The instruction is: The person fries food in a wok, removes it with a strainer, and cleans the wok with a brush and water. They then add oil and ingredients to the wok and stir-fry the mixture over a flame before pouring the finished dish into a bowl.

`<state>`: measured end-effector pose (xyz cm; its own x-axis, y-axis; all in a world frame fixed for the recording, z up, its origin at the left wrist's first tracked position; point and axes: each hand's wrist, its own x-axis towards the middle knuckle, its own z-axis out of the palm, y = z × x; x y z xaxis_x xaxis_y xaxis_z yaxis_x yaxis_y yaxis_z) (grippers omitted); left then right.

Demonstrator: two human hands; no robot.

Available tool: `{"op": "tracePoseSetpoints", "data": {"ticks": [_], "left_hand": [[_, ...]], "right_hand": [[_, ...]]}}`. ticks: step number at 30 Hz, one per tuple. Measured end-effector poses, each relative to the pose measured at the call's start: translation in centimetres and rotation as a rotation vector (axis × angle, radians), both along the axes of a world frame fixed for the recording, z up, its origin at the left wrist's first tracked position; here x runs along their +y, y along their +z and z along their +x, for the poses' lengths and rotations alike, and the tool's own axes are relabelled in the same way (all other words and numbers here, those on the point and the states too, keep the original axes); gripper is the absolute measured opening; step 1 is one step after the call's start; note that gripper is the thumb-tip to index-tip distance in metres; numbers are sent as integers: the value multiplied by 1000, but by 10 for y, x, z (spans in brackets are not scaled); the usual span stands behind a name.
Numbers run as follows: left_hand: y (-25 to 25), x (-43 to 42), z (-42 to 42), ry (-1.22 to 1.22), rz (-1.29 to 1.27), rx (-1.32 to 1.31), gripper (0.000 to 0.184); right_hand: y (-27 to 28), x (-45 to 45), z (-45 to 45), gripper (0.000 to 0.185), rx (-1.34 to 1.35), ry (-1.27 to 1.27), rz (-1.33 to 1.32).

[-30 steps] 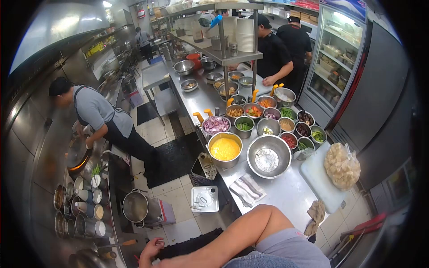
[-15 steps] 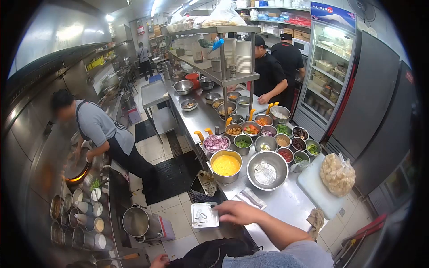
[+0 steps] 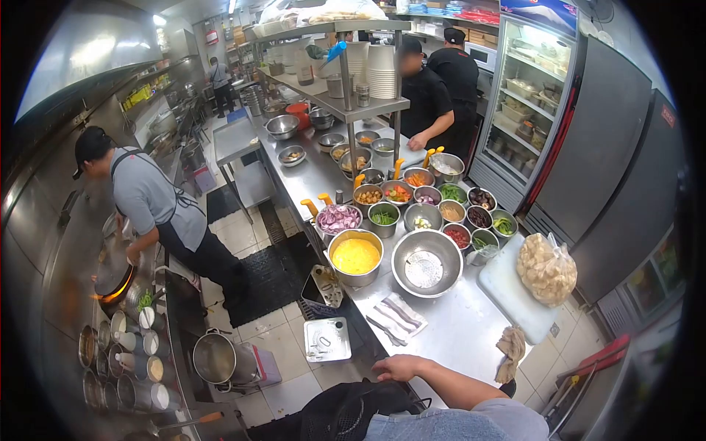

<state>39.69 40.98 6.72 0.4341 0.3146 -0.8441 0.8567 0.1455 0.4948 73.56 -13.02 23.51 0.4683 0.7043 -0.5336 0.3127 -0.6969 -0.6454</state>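
Observation:
My right hand (image 3: 397, 367) is over the counter's near left edge, its fingers loosely bent and apart, with nothing visible in them. My left hand is out of view. Just above my right hand, a slim dark utensil (image 3: 386, 331) lies beside a striped folded cloth (image 3: 401, 314) on the steel counter (image 3: 456, 327). Beyond the cloth stand a pot of yellow liquid (image 3: 356, 256) and a large, empty-looking steel bowl (image 3: 426, 263). A white tray (image 3: 328, 339) is low to the left of the counter.
Several bowls of cut vegetables, one with red onion (image 3: 338, 219), stand behind. At right are a white board (image 3: 507, 287), a bulging bag (image 3: 546, 270) and a crumpled cloth (image 3: 510, 353). A person (image 3: 151, 191) works at a flaming wok at left; other people stand farther back.
My right hand has moved from low left, past the white tray, to the counter's edge. My left hand has left view. The slim dark utensil now shows beside the striped cloth.

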Motion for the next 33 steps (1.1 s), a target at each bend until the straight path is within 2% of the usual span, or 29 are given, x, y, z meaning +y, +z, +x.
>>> {"op": "tracePoseSetpoints", "data": {"ticks": [1, 2, 3, 5, 9, 11, 12, 14, 16, 24, 27, 29, 33], "left_hand": [[4, -1, 7, -41, 1, -44, 35], [8, -1, 16, -217, 73, -132, 34], [27, -15, 36, -216, 71, -130, 34], [58, -41, 69, -109, 161, 16, 32], [29, -39, 77, 39, -11, -92, 30], [-6, -19, 63, -670, 272, -258, 36], [1, -24, 61, -668, 274, -258, 36], [15, -35, 51, -279, 79, -270, 44], [12, -34, 44, -137, 47, -145, 43], [-14, -19, 9, -14, 16, -40, 39], [-3, -28, 16, -22, 46, 9, 37], [29, -45, 29, 53, 1, 64, 36], [23, -46, 37, 61, 8, -4, 35]], "right_hand": [[1, -1, 1, 47, -21, -11, -10], [-1, -4, 3, 47, -18, -9, -13], [-5, -7, 6, 47, -35, -29, 1], [-11, -10, 14, 47, -53, -47, 14], [-16, -11, 24, 50, -88, -67, 76], [-15, -8, 25, 50, -101, -71, 66], [-12, -7, 24, 50, -101, -69, 67], [-4, -4, 21, 50, -101, -49, 40], [-11, -3, 18, 51, -87, -37, 43], [-23, 3, 18, 51, -50, 2, 19], [-21, 8, 23, 51, -82, 11, 31], [-19, 11, 26, 51, -73, 12, 27], [-10, 19, 29, 51, -101, 36, 31]]}}
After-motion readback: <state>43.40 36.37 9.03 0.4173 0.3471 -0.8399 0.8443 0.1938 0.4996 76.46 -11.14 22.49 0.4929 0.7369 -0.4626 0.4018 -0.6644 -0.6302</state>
